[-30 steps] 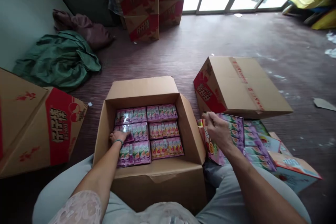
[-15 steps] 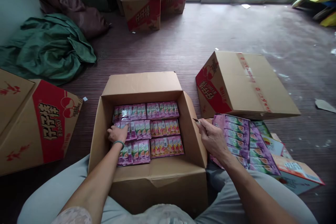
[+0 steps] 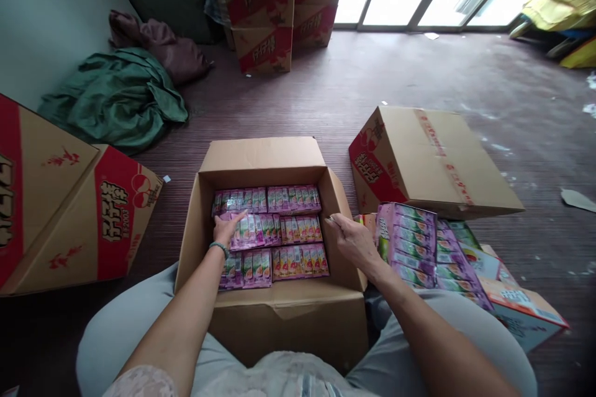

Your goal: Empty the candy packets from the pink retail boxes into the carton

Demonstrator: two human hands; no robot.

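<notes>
An uncovered cardboard box point(image 3: 286, 329) stands between my legs, with purple packs of small sachets lying in rows inside. My left hand point(image 3: 226, 231) grips the left end of one purple sachet pack point(image 3: 254, 232) in the middle row, thumb on top, and the pack is slightly raised. At the box's right side, above the flap, my right hand point(image 3: 354, 239) is closed around something small and thin that I cannot make out. More purple sachet packs point(image 3: 414, 242) lie beside my right leg, near the right wrist.
A taped carton point(image 3: 437, 161) sits to the right of the box. Red-printed cartons point(image 3: 121, 217) stand at the left, others point(image 3: 265, 12) at the back. Green cloth point(image 3: 125, 99) lies on the floor. Small printed boxes point(image 3: 526, 310) are by my right knee.
My left hand has shifted its pack to the right and up, overlapping its neighbour. My right hand has moved left, over the box's right edge. The view has tilted and turned a little.
</notes>
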